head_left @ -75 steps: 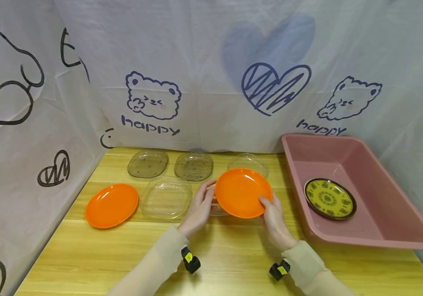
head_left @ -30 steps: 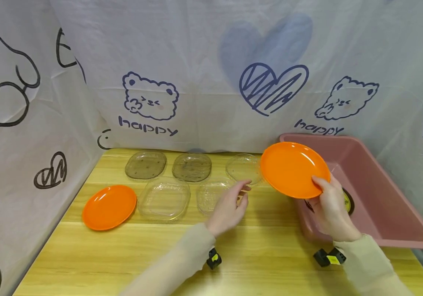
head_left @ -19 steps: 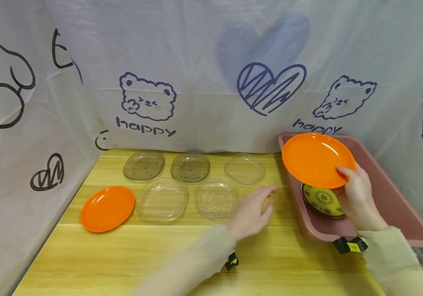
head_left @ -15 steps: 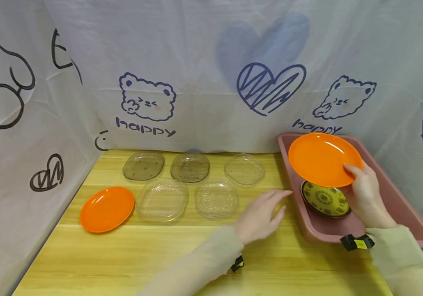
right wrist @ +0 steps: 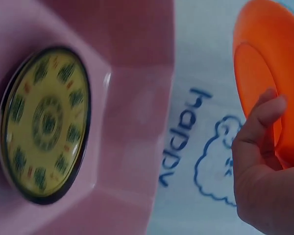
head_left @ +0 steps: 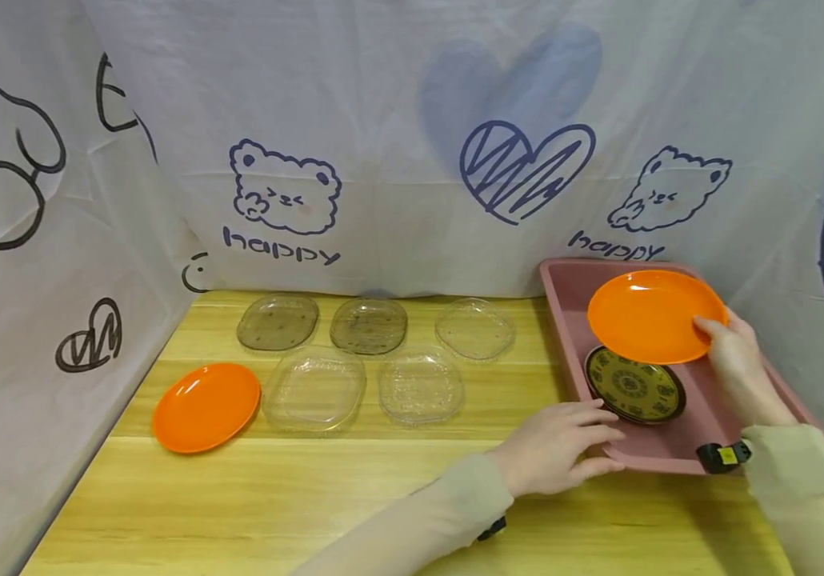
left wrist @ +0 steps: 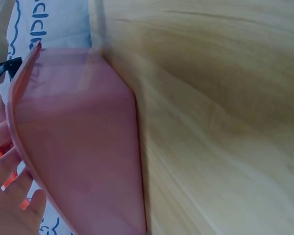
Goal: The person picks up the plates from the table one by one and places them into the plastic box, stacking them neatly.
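My right hand (head_left: 742,364) pinches the right edge of an orange plate (head_left: 657,314), thumb on top and fingers underneath. The plate is held above a pink basin (head_left: 558,316), clear of its floor. From the right wrist view, the underside of the orange plate (right wrist: 264,73) shows beside the fingers. Inside the basin lies a yellow patterned plate (head_left: 631,386) with a dark rim, seemingly stacked on another. My left hand (head_left: 559,448), its fingers extended, is at the front left corner of the basin's rim; whether it touches the rim I cannot tell.
A second orange plate (head_left: 206,408) lies at the table's left. Two smoky glass-like dishes (head_left: 278,322) and several clear ones (head_left: 421,386) sit in two rows on the wooden table (head_left: 275,496). A printed white cloth (head_left: 398,216) hangs behind.
First held in both hands over the clear dishes, the orange plate has gone right, over the basin, in my right hand alone. My left hand let go and followed to the basin's rim.
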Available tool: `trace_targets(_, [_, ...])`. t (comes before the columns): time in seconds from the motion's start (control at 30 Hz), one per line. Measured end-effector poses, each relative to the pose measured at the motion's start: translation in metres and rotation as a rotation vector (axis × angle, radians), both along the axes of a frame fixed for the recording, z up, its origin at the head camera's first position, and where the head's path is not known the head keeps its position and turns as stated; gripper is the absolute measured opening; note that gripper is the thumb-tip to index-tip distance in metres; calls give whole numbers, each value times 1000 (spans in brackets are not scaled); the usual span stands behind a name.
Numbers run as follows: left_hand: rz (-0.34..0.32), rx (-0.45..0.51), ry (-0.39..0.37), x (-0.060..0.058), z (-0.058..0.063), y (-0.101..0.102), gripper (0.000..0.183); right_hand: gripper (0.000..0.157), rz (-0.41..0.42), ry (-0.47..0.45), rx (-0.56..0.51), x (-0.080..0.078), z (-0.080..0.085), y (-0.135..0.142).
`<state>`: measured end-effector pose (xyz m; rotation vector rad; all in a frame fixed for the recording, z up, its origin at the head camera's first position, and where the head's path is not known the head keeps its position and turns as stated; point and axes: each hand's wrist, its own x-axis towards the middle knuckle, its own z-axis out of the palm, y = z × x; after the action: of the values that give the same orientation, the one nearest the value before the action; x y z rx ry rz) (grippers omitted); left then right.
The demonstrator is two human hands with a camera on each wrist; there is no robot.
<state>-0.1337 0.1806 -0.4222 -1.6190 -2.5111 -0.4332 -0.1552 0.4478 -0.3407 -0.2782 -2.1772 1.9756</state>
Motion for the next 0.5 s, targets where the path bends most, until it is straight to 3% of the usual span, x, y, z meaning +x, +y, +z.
trace_targets(0.13, [2,4,9,0,-4,4,42,43,-4,-32,84,-4,-2,9])
trace_targets(0.37, [2,36,47,-2,-6,6,38,47,54,-49,41,-9,-4,21])
trace_targets(0.5, [-1,48,42,-2,-6,7,37,47,106,-109,205,-14,-4,30])
